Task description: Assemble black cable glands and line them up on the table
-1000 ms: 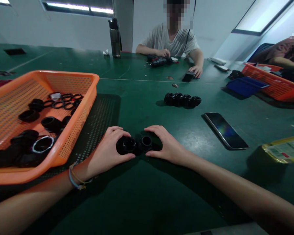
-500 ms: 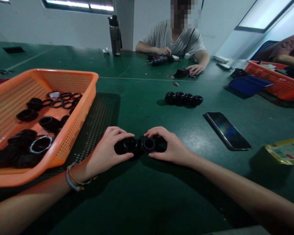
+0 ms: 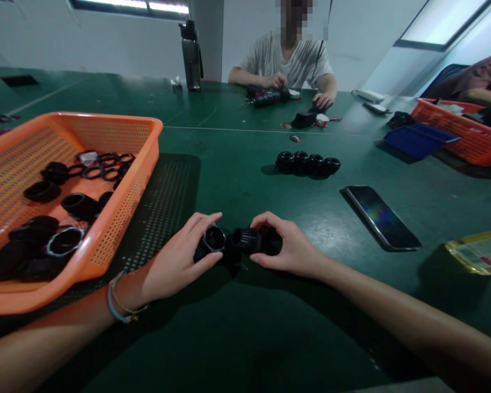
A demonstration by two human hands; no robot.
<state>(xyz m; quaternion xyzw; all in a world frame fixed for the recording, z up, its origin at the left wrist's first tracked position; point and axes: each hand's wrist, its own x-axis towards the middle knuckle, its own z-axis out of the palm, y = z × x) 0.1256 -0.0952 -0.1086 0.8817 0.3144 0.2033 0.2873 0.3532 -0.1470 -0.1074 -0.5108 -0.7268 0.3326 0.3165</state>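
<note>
My left hand (image 3: 186, 252) curves around a black hollow nut (image 3: 215, 238), thumb below and fingers above, its round opening facing me. Between the thumb and fingers of my right hand (image 3: 288, 243) is a ribbed black plastic fitting (image 3: 245, 240), tilted with its slotted end toward the nut. The two parts are close together just above the green table (image 3: 245, 327); whether they touch I cannot tell. Beyond them stands a row of several black fittings (image 3: 309, 164). To the left, an orange basket (image 3: 125, 240) holds more black fittings and thin rings.
A phone (image 3: 382, 215) and a yellow-edged package (image 3: 480, 251) lie to the right. Farther off are a blue tray (image 3: 421, 141), another orange basket (image 3: 442, 136), a power drill (image 3: 268, 98) and a bottle (image 3: 191, 57). A person (image 3: 286, 65) sits opposite.
The ribbed fitting has turned from facing me to pointing left, and the nut tilts more openly toward me. My left fingers have loosened slightly. The person opposite has drawn one hand back.
</note>
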